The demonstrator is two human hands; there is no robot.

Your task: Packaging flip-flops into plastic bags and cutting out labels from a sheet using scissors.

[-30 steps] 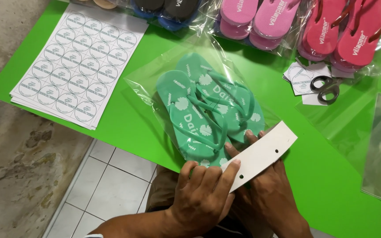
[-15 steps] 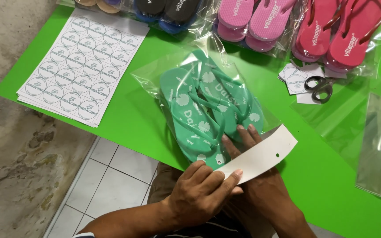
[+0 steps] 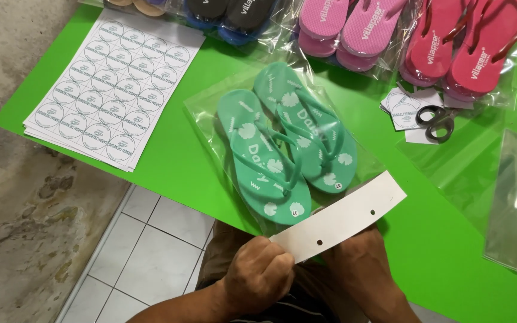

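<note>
Green table (image 3: 169, 161), white card (image 3: 342, 216) now lowered, flatter

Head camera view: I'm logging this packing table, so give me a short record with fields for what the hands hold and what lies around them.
surface: green table
left hand: grips the near end of the white card strip
right hand: under the strip, mostly hidden by it
card strip: flat, with two small holes, lying over the open end of the clear bag
in bag: teal flip-flops, one pair
left of bag: round sticker sheets
far edge: bagged pink flip-flops
right: scissors on small labels
</note>
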